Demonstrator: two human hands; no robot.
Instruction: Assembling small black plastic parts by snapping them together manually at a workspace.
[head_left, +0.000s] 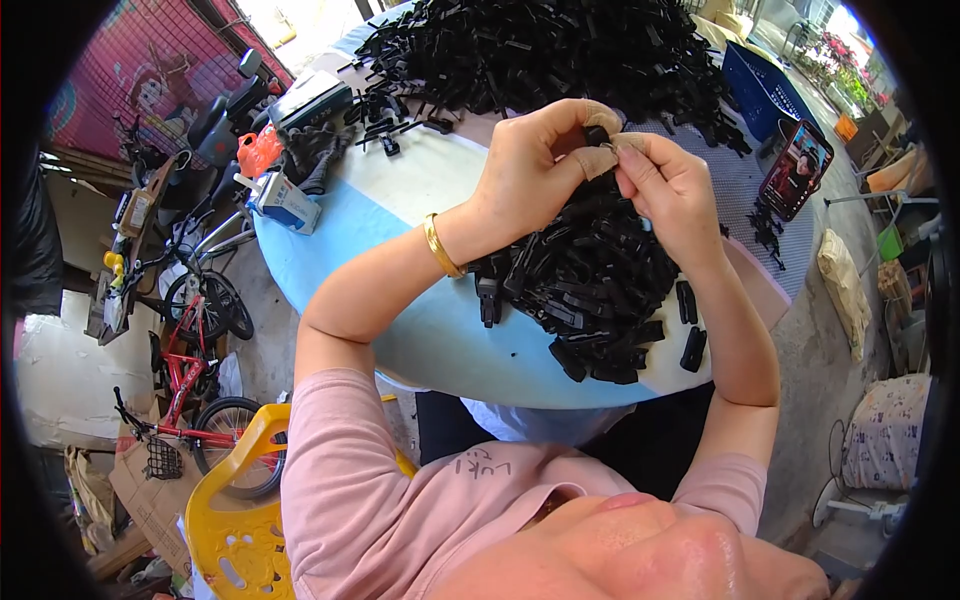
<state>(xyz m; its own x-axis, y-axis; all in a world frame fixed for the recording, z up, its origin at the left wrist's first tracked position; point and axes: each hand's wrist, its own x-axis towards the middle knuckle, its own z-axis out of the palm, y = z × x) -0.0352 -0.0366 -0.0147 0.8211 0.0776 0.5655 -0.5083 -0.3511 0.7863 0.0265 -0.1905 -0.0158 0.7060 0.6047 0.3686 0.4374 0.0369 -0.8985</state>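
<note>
My left hand (pixel 535 155) and my right hand (pixel 668 185) meet above the table, fingertips pinched together on one small black plastic part (pixel 597 134). A gold bangle circles my left wrist, and tape wraps some fingertips. Right below my hands lies a heap of black plastic parts (pixel 590 285) on the round table (pixel 420 200), which has a pale blue and white cover. A much larger pile of the same black parts (pixel 545 50) fills the far side of the table.
A phone (pixel 797 168) stands propped at the table's right edge with its screen lit. A small box (pixel 283 200) and an orange thing sit at the left edge. Bicycles (pixel 195 360) and a yellow plastic chair (pixel 235 510) stand on the floor to the left.
</note>
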